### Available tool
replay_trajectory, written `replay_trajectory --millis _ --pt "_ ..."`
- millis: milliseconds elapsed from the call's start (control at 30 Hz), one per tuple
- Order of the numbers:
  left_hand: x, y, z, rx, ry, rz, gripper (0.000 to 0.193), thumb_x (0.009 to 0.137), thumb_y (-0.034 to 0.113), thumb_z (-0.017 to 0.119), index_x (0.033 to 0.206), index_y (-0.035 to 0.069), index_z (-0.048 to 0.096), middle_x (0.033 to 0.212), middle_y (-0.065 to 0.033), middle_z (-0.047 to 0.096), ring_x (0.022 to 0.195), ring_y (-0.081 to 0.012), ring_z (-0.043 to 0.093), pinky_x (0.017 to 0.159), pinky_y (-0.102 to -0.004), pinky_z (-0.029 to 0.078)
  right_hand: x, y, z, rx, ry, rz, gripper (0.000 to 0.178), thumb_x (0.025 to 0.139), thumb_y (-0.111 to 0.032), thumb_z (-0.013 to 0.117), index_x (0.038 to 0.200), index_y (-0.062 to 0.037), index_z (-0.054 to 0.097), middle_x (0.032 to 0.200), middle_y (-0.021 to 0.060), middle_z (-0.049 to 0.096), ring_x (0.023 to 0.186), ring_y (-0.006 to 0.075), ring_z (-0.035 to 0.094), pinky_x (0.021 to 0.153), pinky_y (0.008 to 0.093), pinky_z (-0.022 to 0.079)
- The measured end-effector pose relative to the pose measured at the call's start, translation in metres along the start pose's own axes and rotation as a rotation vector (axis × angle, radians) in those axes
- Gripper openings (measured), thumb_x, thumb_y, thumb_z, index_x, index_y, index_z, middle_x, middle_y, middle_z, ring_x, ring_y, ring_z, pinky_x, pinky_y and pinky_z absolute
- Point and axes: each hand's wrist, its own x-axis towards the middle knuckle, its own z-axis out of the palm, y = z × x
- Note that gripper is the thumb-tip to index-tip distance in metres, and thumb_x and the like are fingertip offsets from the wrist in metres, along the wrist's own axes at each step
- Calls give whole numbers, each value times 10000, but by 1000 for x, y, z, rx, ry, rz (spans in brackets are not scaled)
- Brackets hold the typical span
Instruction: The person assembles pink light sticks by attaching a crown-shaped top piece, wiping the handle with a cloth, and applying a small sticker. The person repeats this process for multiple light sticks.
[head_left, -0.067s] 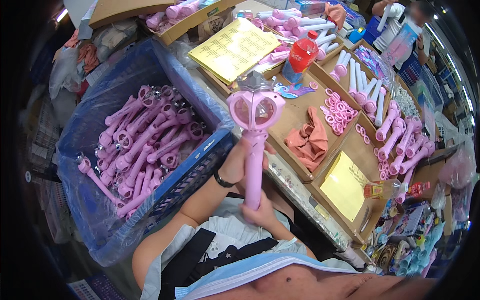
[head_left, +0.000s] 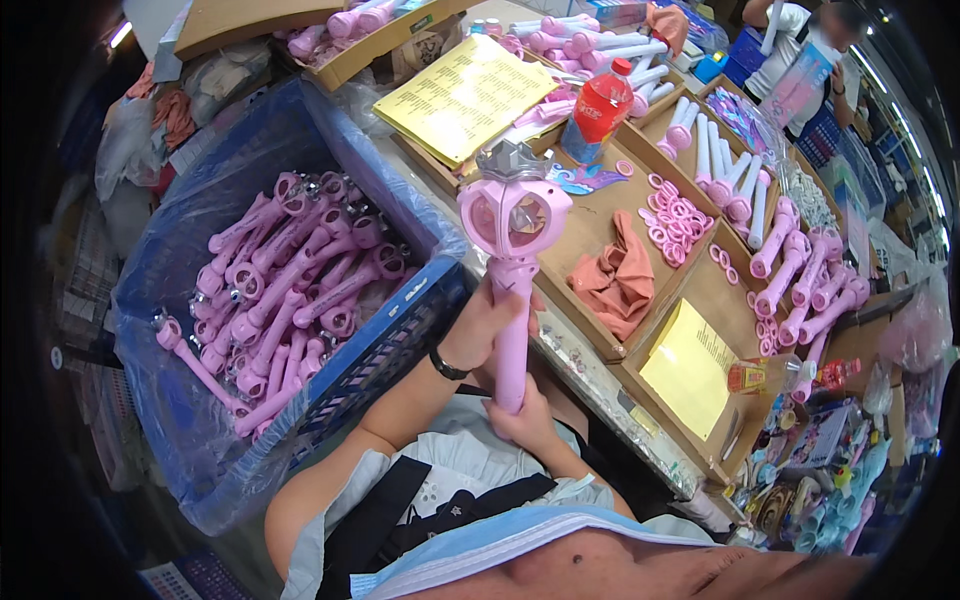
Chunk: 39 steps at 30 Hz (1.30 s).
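A pink toy wand point(head_left: 513, 225) with a silver crown on its ringed, see-through head stands upright in front of me. My left hand point(head_left: 482, 325) wraps round the upper handle, a black band on its wrist. Lower down, my right hand point(head_left: 525, 418) grips the bottom end of the same handle. To the left, a blue plastic crate point(head_left: 400, 310) lined with clear film holds a heap of similar pink wands point(head_left: 290, 265). Loose pink rings point(head_left: 680, 225) lie in a cardboard tray point(head_left: 590, 225) to the right of the wand head.
A red-labelled bottle point(head_left: 598, 115) stands behind the tray, near a yellow printed sheet point(head_left: 465, 95). An orange cloth point(head_left: 620, 280) lies in the tray. Pink handles point(head_left: 800, 265) and white sticks point(head_left: 735, 170) fill boxes at right. Another person point(head_left: 805, 75) is at the far right.
The wand has turned slightly in my hands, its crown now tilted a little differently. Both hands keep their grip.
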Motion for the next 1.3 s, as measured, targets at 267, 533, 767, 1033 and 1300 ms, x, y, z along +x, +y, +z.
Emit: replay_trajectory --millis 267,533,767,1033,1300 --pt "1 1 7 -50 -64 -99 289 825 131 635 1052 21 494 834 -59 562 743 -140 573 665 -273 474 -5 15 -2 346 -182 121 483 759 -170 728 1150 -21 487 850 47 598 741 119 571 664 287 474" --pt "9 15 9 -67 -108 116 544 854 454 601 1133 -6 513 905 -78 592 780 -169 590 703 -300 487 -10 8 -5 426 -301 225 467 753 -142 733 1129 -25 482 842 29 595 736 97 573 650 269 476" --pt "19 15 6 -55 -111 202 661 808 528 642 1185 8 486 1039 -119 599 811 -197 626 711 -330 520 -10 5 -9 325 -251 117 455 742 -153 739 1109 -38 496 830 25 611 741 97 584 658 268 483" --pt "-7 -4 11 -29 -14 -74 517 762 72 617 1211 61 362 921 -93 525 683 -163 583 589 -303 505 -15 11 -6 423 -259 159 479 745 -175 740 1129 -30 492 847 25 594 737 101 569 671 265 476" --pt "18 21 -13 -45 34 219 922 725 777 460 1200 -11 503 1014 -125 614 765 -174 601 661 -290 509 -4 -12 -16 310 -559 314 583 777 -231 728 1243 -17 449 1017 100 572 903 169 570 779 311 465"
